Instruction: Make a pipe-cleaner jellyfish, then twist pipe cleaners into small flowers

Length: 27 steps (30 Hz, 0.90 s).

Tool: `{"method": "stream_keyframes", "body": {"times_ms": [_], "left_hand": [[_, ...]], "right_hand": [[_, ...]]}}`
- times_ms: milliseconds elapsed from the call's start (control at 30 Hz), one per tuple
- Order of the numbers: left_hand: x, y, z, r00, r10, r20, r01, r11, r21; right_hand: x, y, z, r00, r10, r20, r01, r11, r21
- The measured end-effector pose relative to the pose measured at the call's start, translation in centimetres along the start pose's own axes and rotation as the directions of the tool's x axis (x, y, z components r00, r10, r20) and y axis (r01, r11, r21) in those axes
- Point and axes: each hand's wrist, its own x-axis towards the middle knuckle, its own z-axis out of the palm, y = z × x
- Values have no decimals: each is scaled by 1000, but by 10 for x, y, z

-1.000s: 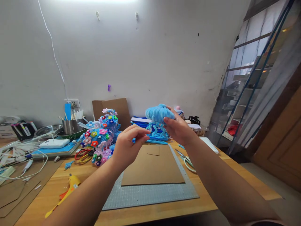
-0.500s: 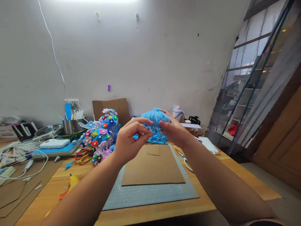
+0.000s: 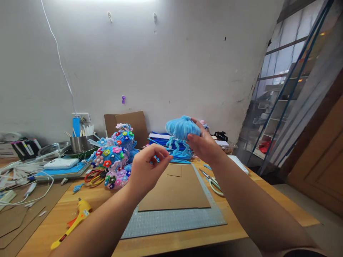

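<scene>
My right hand (image 3: 205, 142) is closed around the right side of a fluffy light-blue pipe-cleaner jellyfish (image 3: 182, 127), held up above the back of the table. Curly blue tentacles (image 3: 178, 144) dangle from its domed cap. Lower and to the left, my left hand (image 3: 151, 164) is closed in a pinch, thumb against index finger, close to the tentacle ends. Whatever sits between those fingertips is too small to make out. Behind the tentacles lies a bundle of blue pipe cleaners (image 3: 160, 141). Beneath my hands a cardboard sheet (image 3: 174, 191) rests on a grey cutting mat (image 3: 171, 223).
Scissors (image 3: 213, 182) lie right of the cardboard. A yellow glue gun (image 3: 77, 221) is at the left front. Left of my hand stands a blue craft piece covered in colourful flowers (image 3: 115, 153). Further left are a metal pot (image 3: 81, 143) and a white cable (image 3: 49, 200).
My right hand has lifted the jellyfish up and to the right. My left hand has dropped slightly, still pinched, and a gap has opened between it and the cap.
</scene>
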Motion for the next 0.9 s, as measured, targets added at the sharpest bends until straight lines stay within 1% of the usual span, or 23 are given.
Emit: {"method": "stream_keyframes", "body": {"times_ms": [67, 133, 200, 233, 267, 300, 333, 367, 400, 433, 467, 500, 533, 567, 600, 667, 700, 767, 900], "left_hand": [[-3, -1, 4, 989, -142, 52, 146, 986, -84], [-5, -2, 7, 956, -248, 155, 275, 943, -187], [-6, -1, 9, 913, -314, 260, 376, 895, -239], [-8, -1, 9, 896, -337, 290, 410, 878, -249], [-9, -1, 8, 891, -347, 293, 424, 867, -262], [-10, 0, 8, 902, -346, 259, 414, 864, -286], [-12, 0, 7, 923, -338, 184, 381, 868, -318], [-12, 0, 6, 942, -327, 79, 333, 874, -353], [-12, -1, 5, 949, -315, -30, 280, 881, -382], [-11, -1, 4, 944, -307, -118, 237, 885, -401], [-10, -1, 3, 937, -312, -156, 225, 882, -414], [-8, -1, 3, 934, -330, -134, 247, 871, -425], [-6, 0, 3, 933, -355, -61, 294, 849, -439], [-4, 0, 3, 926, -375, 48, 354, 817, -454], [-3, 1, 4, 907, -385, 173, 419, 775, -473], [-3, 3, 5, 837, -369, 405, 541, 672, -506], [-4, 4, 5, 801, -355, 482, 588, 620, -520], [-7, 7, 6, 748, -344, 567, 651, 543, -530], [-8, 10, 6, 694, -354, 626, 706, 502, -499]], "right_hand": [[1, -3, -2, 999, -44, -3, 44, 999, -17], [0, -6, -3, 996, -86, 21, 87, 996, -24], [0, -10, -4, 993, -110, 47, 112, 993, -46], [-1, -12, -5, 992, -114, 59, 118, 991, -68], [-1, -14, -6, 991, -116, 71, 122, 988, -94], [-2, -16, -7, 990, -116, 82, 125, 985, -119], [-2, -18, -8, 989, -118, 94, 130, 982, -138], [-3, -21, -9, 987, -119, 110, 135, 980, -148], [-4, -23, -10, 985, -121, 125, 139, 979, -151], [-4, -25, -11, 983, -123, 139, 143, 978, -149], [-5, -27, -12, 981, -124, 151, 146, 978, -146], [-5, -29, -12, 979, -124, 159, 147, 979, -143], [-6, -30, -12, 979, -124, 163, 147, 979, -141], [-7, -31, -12, 979, -123, 163, 147, 979, -139], [-7, -32, -12, 979, -122, 166, 146, 980, -137], [-8, -33, -11, 976, -114, 186, 139, 982, -126], [-9, -32, -11, 973, -113, 199, 138, 984, -116], [-9, -31, -11, 967, -116, 227, 139, 986, -90], [-9, -28, -13, 964, -108, 243, 131, 988, -77]]}}
